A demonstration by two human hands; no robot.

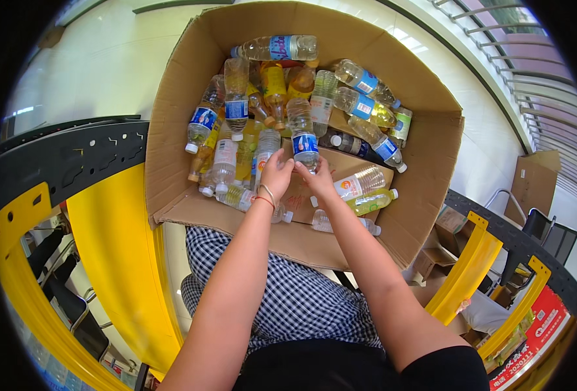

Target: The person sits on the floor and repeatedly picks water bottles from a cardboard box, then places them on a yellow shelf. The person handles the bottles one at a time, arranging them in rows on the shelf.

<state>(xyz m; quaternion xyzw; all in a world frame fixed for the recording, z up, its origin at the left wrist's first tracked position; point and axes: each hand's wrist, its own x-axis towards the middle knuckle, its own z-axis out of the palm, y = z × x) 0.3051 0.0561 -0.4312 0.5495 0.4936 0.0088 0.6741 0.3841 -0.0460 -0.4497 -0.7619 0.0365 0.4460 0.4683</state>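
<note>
A clear plastic bottle with a blue label (304, 126) is held over the open cardboard box, its neck end towards me. My left hand (277, 172) grips its left side near the neck, thumb and fingers bent. From the right, my right hand (318, 180) holds the same end, partly hiding the cap. Around the hands lie several other bottles: a ribbed clear one with a white and orange label (359, 182), a yellow-green one (372, 202) and a dark one (352, 145). Amber bottles with yellow labels (274, 88) lie further back.
The cardboard box (418, 195) has tall walls and stands before my knees. A yellow and black metal rack (117, 234) is at the left, with yellow rack posts (459, 269) at the right. Metal railings (538, 68) and another carton (533, 183) are further right.
</note>
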